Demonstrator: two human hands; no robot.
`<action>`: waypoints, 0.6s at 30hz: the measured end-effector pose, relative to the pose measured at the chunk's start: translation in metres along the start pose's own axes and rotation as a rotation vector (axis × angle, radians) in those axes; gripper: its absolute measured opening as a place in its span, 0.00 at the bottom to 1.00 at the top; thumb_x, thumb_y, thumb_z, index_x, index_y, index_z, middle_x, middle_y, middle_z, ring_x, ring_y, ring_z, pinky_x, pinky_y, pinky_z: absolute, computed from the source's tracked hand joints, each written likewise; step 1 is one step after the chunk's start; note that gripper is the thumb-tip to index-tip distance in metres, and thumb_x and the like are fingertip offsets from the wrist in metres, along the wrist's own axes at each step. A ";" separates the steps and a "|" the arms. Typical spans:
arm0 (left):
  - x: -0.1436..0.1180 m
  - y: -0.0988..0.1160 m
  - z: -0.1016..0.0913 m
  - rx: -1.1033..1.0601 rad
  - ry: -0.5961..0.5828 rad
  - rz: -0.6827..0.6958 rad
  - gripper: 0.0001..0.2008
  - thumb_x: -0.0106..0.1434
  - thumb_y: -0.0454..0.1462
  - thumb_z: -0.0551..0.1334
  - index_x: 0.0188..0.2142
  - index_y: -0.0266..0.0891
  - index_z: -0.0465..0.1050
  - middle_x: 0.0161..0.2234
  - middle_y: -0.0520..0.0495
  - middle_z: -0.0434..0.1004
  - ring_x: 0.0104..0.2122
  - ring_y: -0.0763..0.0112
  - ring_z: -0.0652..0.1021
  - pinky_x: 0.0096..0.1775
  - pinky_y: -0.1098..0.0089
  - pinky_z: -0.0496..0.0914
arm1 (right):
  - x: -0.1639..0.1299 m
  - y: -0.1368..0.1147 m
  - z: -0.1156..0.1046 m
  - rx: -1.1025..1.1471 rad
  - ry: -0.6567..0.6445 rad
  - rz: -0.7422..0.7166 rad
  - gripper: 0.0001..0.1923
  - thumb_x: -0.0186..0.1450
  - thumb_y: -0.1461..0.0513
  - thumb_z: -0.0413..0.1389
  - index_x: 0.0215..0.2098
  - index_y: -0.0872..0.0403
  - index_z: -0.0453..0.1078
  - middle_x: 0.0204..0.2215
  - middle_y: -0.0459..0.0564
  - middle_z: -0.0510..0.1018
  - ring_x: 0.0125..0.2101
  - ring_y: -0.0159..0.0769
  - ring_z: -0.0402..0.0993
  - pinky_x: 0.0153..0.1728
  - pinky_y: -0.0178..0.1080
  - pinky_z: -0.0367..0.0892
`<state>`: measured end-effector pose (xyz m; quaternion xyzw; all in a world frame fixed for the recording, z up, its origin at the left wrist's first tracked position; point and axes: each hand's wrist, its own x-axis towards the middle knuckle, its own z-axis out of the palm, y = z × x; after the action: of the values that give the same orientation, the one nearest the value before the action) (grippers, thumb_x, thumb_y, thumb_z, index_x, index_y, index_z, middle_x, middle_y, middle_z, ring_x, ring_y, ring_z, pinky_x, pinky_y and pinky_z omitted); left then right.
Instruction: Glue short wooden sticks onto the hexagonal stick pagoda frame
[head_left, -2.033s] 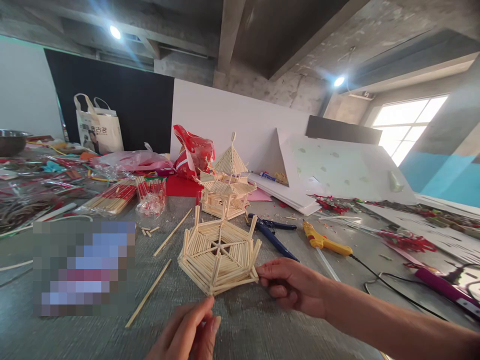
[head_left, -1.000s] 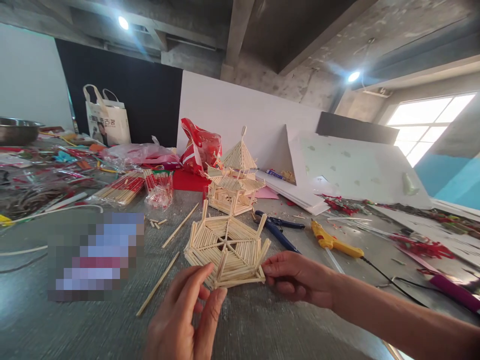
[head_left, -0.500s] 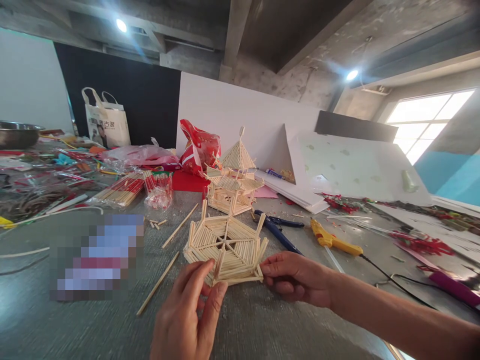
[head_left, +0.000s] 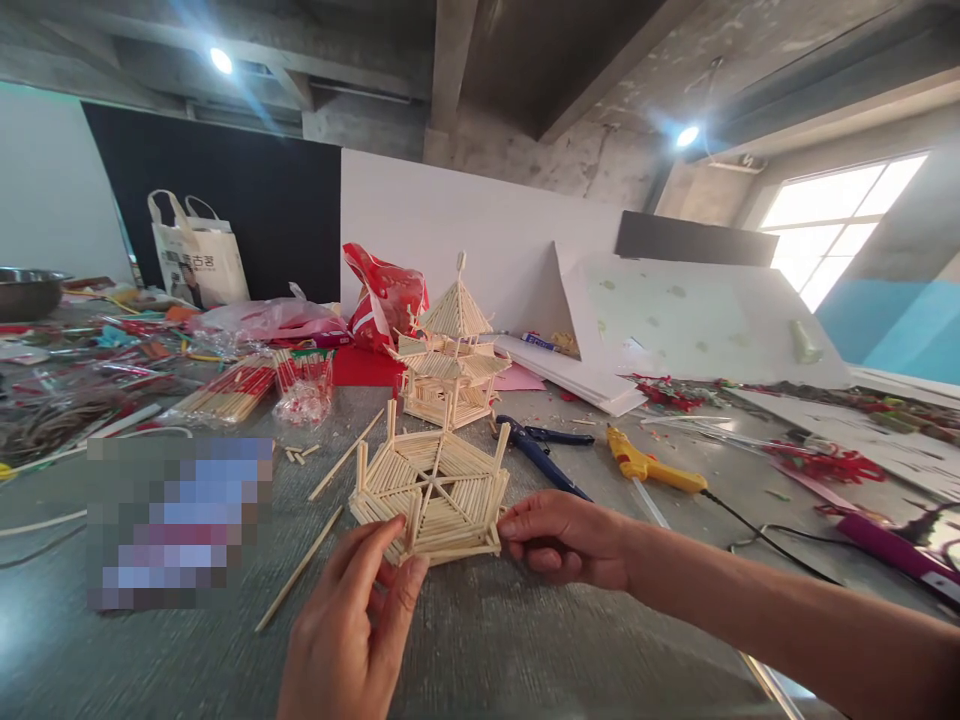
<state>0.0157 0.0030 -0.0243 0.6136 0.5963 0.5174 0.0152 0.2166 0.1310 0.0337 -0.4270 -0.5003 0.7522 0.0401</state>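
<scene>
A flat hexagonal base of thin wooden sticks [head_left: 459, 518] rests on the grey table, with short upright posts at its corners. My left hand [head_left: 352, 610] is closed on its near left edge, with thumb and fingertips around a front post. At the near right corner, my right hand [head_left: 566, 538] pinches the frame between thumb and curled fingers; the exact contact is partly hidden by the fingers. Just behind the base stands a tiered stick pagoda [head_left: 454, 365] with a pointed roof.
Blue-handled pliers [head_left: 551, 460] and a yellow glue gun [head_left: 652, 463] lie to the right. Loose sticks [head_left: 300, 570] and a blurred-out, phone-like rectangle [head_left: 195, 520] are on the left. Behind them sit bagged sticks [head_left: 229, 388], a red bag [head_left: 386, 300] and a tote bag [head_left: 199, 255].
The whole scene has shifted slightly left in view as the camera turned. Both hands keep the same hold on the stick base.
</scene>
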 end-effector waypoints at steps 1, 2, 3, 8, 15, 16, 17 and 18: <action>0.000 0.000 0.000 0.000 0.001 -0.004 0.15 0.62 0.43 0.55 0.46 0.40 0.66 0.40 0.45 0.74 0.29 0.74 0.76 0.30 0.74 0.74 | 0.000 0.001 -0.001 -0.002 -0.007 -0.002 0.08 0.56 0.63 0.54 0.21 0.59 0.65 0.08 0.38 0.62 0.07 0.18 0.48 0.07 0.23 0.40; 0.000 0.001 0.000 0.000 -0.002 -0.011 0.15 0.62 0.43 0.55 0.46 0.39 0.66 0.40 0.45 0.74 0.29 0.74 0.76 0.30 0.74 0.74 | 0.000 0.001 -0.001 -0.003 -0.013 -0.007 0.08 0.57 0.63 0.54 0.21 0.59 0.65 0.08 0.38 0.62 0.07 0.18 0.48 0.07 0.23 0.40; 0.001 0.001 0.000 -0.001 -0.010 -0.019 0.15 0.62 0.43 0.55 0.46 0.39 0.66 0.40 0.45 0.74 0.28 0.74 0.76 0.30 0.74 0.74 | 0.000 0.002 -0.001 -0.003 -0.019 -0.015 0.08 0.57 0.63 0.54 0.21 0.59 0.65 0.09 0.38 0.62 0.07 0.18 0.48 0.06 0.23 0.40; 0.001 0.002 0.001 -0.003 -0.030 -0.033 0.16 0.62 0.44 0.55 0.45 0.38 0.67 0.39 0.45 0.75 0.27 0.74 0.76 0.29 0.74 0.73 | -0.002 0.005 0.000 0.028 -0.030 -0.041 0.07 0.55 0.63 0.56 0.23 0.59 0.65 0.12 0.39 0.65 0.08 0.17 0.50 0.07 0.23 0.42; 0.000 0.004 0.002 -0.002 -0.021 -0.012 0.14 0.62 0.42 0.55 0.45 0.38 0.66 0.38 0.45 0.74 0.28 0.74 0.76 0.29 0.74 0.73 | -0.001 0.005 0.000 0.026 0.005 -0.052 0.06 0.54 0.64 0.58 0.25 0.60 0.65 0.17 0.40 0.68 0.10 0.16 0.54 0.06 0.22 0.42; 0.000 0.004 0.002 -0.003 -0.025 -0.013 0.14 0.62 0.42 0.55 0.45 0.38 0.66 0.38 0.45 0.74 0.28 0.74 0.76 0.29 0.74 0.73 | -0.001 0.004 0.000 0.025 0.011 -0.051 0.06 0.53 0.64 0.58 0.25 0.60 0.65 0.17 0.40 0.69 0.10 0.16 0.54 0.06 0.22 0.42; 0.000 0.004 0.001 -0.006 -0.034 -0.018 0.14 0.63 0.42 0.54 0.45 0.38 0.66 0.39 0.44 0.74 0.28 0.74 0.76 0.28 0.74 0.73 | 0.000 0.004 0.000 0.025 0.012 -0.048 0.07 0.54 0.63 0.58 0.25 0.60 0.65 0.18 0.40 0.69 0.10 0.16 0.55 0.06 0.22 0.42; 0.000 0.003 0.001 -0.011 -0.043 -0.024 0.14 0.63 0.42 0.54 0.46 0.38 0.66 0.39 0.43 0.74 0.28 0.74 0.76 0.28 0.74 0.73 | 0.000 0.004 0.000 0.025 0.013 -0.047 0.07 0.54 0.63 0.58 0.25 0.60 0.65 0.18 0.40 0.68 0.09 0.16 0.54 0.06 0.22 0.42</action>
<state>0.0191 0.0024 -0.0229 0.6173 0.6004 0.5070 0.0375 0.2181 0.1294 0.0302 -0.4195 -0.5005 0.7545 0.0661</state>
